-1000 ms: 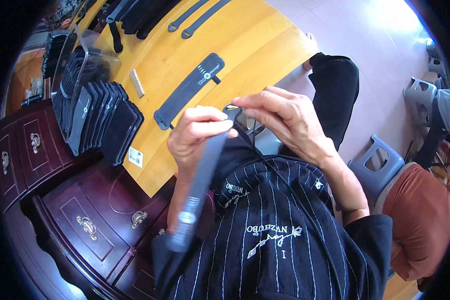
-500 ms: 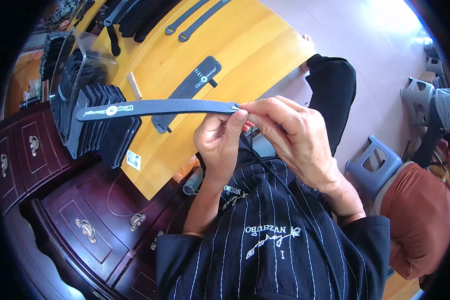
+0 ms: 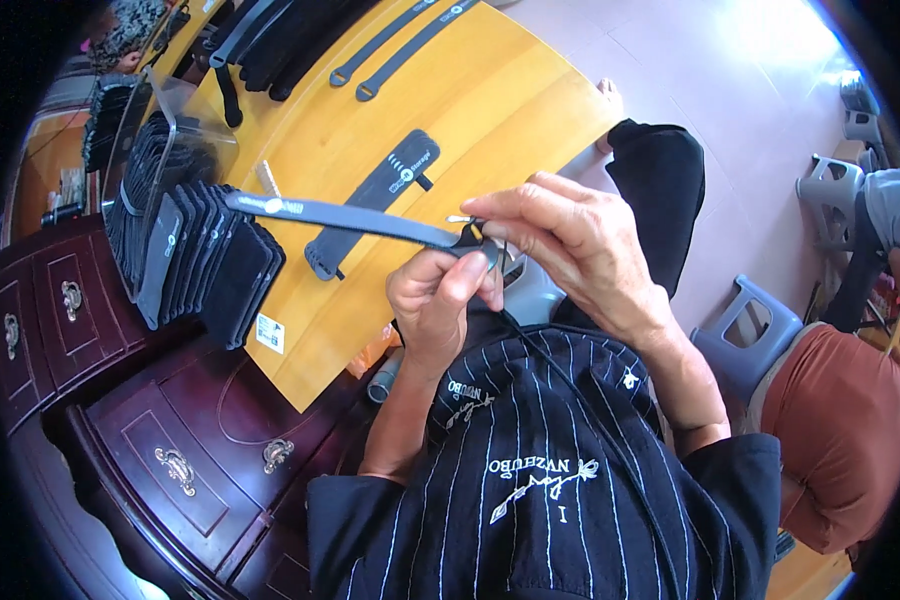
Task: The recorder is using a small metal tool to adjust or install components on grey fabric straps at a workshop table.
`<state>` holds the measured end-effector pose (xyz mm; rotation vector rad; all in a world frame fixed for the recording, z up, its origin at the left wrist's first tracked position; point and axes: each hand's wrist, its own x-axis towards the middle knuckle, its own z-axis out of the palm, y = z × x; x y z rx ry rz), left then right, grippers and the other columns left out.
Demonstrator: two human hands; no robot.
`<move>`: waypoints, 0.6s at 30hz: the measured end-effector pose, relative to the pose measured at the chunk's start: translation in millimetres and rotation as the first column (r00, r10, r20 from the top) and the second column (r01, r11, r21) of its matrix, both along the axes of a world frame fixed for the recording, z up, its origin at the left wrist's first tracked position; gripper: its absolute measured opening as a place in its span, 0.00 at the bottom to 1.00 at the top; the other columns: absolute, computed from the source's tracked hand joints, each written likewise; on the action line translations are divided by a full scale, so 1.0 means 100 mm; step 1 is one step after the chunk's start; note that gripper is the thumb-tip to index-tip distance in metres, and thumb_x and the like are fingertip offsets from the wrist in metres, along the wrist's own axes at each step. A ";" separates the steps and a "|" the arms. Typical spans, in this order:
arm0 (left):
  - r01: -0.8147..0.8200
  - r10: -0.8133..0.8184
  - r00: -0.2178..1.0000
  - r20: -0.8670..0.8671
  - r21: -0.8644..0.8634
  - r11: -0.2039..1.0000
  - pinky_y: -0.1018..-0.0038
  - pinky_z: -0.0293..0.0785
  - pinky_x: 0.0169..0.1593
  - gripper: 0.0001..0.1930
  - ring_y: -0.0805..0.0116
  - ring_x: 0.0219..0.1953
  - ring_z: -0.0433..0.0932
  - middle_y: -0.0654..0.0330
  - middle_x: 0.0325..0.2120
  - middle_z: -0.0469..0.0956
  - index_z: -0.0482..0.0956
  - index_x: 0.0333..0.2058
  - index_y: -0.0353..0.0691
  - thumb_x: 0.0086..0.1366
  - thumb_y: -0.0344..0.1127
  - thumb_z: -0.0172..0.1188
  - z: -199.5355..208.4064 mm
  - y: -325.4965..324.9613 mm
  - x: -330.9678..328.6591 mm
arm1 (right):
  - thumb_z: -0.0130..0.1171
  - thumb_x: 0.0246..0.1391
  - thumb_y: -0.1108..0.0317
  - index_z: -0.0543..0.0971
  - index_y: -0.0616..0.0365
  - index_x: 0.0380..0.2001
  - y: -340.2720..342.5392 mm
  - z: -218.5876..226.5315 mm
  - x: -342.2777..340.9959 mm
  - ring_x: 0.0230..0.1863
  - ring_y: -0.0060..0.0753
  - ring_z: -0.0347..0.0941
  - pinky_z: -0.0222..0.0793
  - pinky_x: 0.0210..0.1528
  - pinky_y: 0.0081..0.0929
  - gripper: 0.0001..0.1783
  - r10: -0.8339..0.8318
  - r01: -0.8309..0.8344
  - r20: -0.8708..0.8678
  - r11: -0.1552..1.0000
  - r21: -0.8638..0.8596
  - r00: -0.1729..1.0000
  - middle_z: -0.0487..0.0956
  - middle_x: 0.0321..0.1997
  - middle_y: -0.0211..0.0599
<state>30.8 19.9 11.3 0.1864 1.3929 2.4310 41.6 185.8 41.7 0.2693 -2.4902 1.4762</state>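
A long grey strap with white print stretches out to the left over the table. Its near end is pinched between the thumb and fingers of my left hand. My right hand is closed at that same end, thumb and forefinger together. A small shiny piece sticks out at its fingertips, its kind too small to make out. The strap's end has a dark loop or slot beside the right fingertips, partly hidden by them. Below on the table lies a broad dark grey printed strap with a small black tab.
Folded dark straps stand in a row at the table's left edge, beside a clear plastic holder. Two grey straps lie at the far side of the yellow table. Dark wooden drawers are at left, a grey stool at right.
The strap has turned, its far end swinging away and its near end tilting down. The right fingertips have lifted slightly from the strap's end, with the shiny piece now showing at them.
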 end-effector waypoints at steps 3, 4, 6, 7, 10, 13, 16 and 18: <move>-0.036 0.036 0.999 -0.012 0.005 0.999 0.75 0.68 0.23 0.09 0.71 0.17 0.70 0.57 0.16 0.73 0.72 0.21 0.32 0.61 0.25 0.53 0.07 -0.05 0.04 | 0.59 0.53 0.69 0.81 0.54 0.39 -0.04 0.06 -0.03 0.25 0.27 0.74 0.67 0.26 0.22 0.10 0.036 -0.036 -0.011 0.999 -0.003 0.999 0.76 0.25 0.33; -0.087 0.087 0.996 0.005 -0.001 0.996 0.75 0.67 0.21 0.10 0.71 0.15 0.68 0.58 0.15 0.71 0.71 0.21 0.32 0.61 0.27 0.52 0.10 -0.06 0.06 | 0.63 0.50 0.66 0.81 0.55 0.40 0.00 0.08 -0.05 0.24 0.24 0.73 0.66 0.25 0.22 0.13 0.080 -0.079 -0.019 0.996 0.051 0.997 0.76 0.25 0.31; -0.166 0.166 0.986 0.003 0.008 0.986 0.75 0.66 0.20 0.10 0.71 0.14 0.68 0.58 0.15 0.70 0.71 0.20 0.32 0.61 0.27 0.52 0.16 -0.08 0.04 | 0.65 0.48 0.64 0.80 0.56 0.41 0.06 0.12 -0.06 0.23 0.20 0.71 0.64 0.24 0.20 0.16 0.125 -0.124 0.013 0.991 -0.044 0.992 0.76 0.25 0.30; -0.234 0.234 0.972 0.010 0.018 0.972 0.76 0.65 0.20 0.11 0.71 0.14 0.67 0.58 0.14 0.70 0.70 0.20 0.32 0.61 0.28 0.51 0.19 -0.09 0.03 | 0.68 0.45 0.62 0.80 0.56 0.42 0.09 0.15 -0.07 0.22 0.16 0.68 0.61 0.22 0.18 0.19 0.162 -0.154 0.051 0.978 -0.138 0.985 0.75 0.25 0.29; -0.246 0.249 0.968 0.015 -0.099 0.964 0.76 0.62 0.17 0.12 0.72 0.13 0.64 0.60 0.13 0.66 0.66 0.19 0.35 0.61 0.31 0.48 0.27 -0.11 0.04 | 0.73 0.39 0.61 0.79 0.57 0.43 0.05 0.20 -0.07 0.21 0.11 0.58 0.51 0.22 0.13 0.26 0.203 -0.133 0.206 0.941 -0.312 0.957 0.71 0.23 0.22; -0.176 0.178 0.982 0.057 -0.042 0.983 0.77 0.65 0.18 0.11 0.72 0.14 0.67 0.58 0.15 0.69 0.70 0.20 0.32 0.61 0.29 0.50 0.30 -0.11 0.07 | 0.71 0.43 0.67 0.78 0.58 0.45 -0.06 0.15 -0.10 0.21 0.11 0.60 0.53 0.23 0.09 0.23 0.355 -0.171 0.260 0.826 -0.537 0.898 0.72 0.25 0.24; -0.032 0.024 0.996 0.086 0.096 0.995 0.77 0.66 0.19 0.11 0.73 0.17 0.69 0.59 0.16 0.70 0.70 0.21 0.33 0.63 0.28 0.49 0.30 -0.11 0.05 | 0.61 0.53 0.73 0.80 0.62 0.38 -0.19 0.12 -0.08 0.31 0.19 0.75 0.68 0.34 0.16 0.08 0.424 -0.028 0.278 0.586 -0.810 0.862 0.77 0.27 0.29; 0.038 -0.043 0.998 0.051 0.101 0.994 0.77 0.66 0.19 0.12 0.73 0.16 0.69 0.59 0.16 0.70 0.70 0.20 0.33 0.63 0.28 0.49 0.26 -0.07 0.06 | 0.62 0.52 0.73 0.80 0.63 0.34 -0.15 0.13 -0.07 0.31 0.19 0.74 0.68 0.35 0.16 0.06 0.377 0.023 0.325 0.621 -0.783 0.867 0.77 0.27 0.29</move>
